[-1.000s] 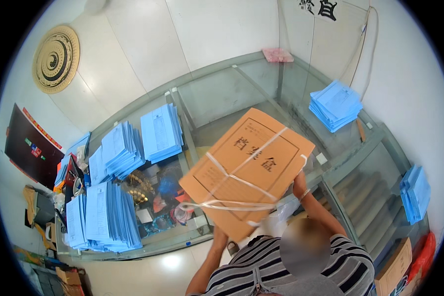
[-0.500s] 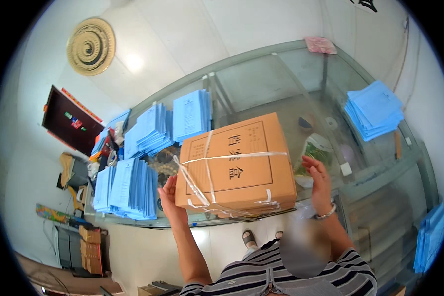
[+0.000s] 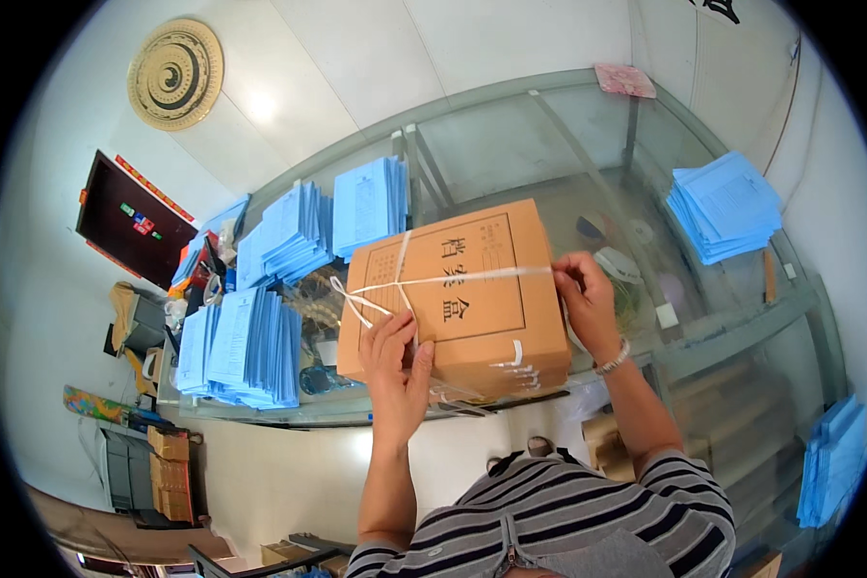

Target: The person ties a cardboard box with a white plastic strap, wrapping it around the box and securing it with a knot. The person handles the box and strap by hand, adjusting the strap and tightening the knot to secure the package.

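Note:
A bundle of brown cardboard file boxes (image 3: 482, 332) lies on the glass counter in front of me, bound crosswise with white plastic strapping (image 3: 472, 277). The strapping's knot and loops sit near the left edge of the top box. My left hand (image 3: 397, 376) rests over the near left part of the bundle, fingers extended on the lid beside the strap and thumb apart. At the right edge, my right hand (image 3: 588, 299) has its fingers curled together where the strap passes over the side, and seems to pinch it. The fingertips there are partly hidden.
Stacks of light blue folders stand left of the bundle (image 3: 250, 337) and behind it (image 3: 368, 207). Another blue stack (image 3: 727, 207) lies at the far right. A pink cloth-like piece (image 3: 626, 81) lies on the back edge. The glass counter's frame (image 3: 742, 332) runs along the right.
My left hand has moved from beside the bundle onto its top. My right hand has come in from the right to the strap at the edge. The view has shifted slightly.

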{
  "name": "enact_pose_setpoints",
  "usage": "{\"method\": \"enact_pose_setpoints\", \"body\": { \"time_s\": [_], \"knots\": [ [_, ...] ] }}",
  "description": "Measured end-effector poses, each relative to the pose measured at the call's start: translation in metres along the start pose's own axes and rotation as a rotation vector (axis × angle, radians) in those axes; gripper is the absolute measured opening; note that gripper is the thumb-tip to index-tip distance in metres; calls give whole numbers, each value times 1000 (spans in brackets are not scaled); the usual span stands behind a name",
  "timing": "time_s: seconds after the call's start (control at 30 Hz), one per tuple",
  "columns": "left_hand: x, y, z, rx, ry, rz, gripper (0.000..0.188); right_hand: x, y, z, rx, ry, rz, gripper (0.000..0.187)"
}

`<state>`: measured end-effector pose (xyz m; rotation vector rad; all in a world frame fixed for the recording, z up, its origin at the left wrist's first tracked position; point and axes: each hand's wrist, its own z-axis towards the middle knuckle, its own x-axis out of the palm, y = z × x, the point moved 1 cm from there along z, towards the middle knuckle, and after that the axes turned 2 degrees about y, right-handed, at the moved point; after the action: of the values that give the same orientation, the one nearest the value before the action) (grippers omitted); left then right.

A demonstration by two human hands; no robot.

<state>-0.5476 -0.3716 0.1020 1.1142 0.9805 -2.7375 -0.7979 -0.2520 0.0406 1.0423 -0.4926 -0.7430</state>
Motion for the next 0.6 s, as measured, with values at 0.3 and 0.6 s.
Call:
{"method": "enact_pose_setpoints", "body": {
  "time_s": [0.3,0.6],
  "knots": [
    [-9,0,4,-18,105,-16,28,6,-9,21,-94,-8,-90,3],
    [1,6,-73,-4,-314,63,24,-23,-28,1,89,47,5,10]
  ]
}}
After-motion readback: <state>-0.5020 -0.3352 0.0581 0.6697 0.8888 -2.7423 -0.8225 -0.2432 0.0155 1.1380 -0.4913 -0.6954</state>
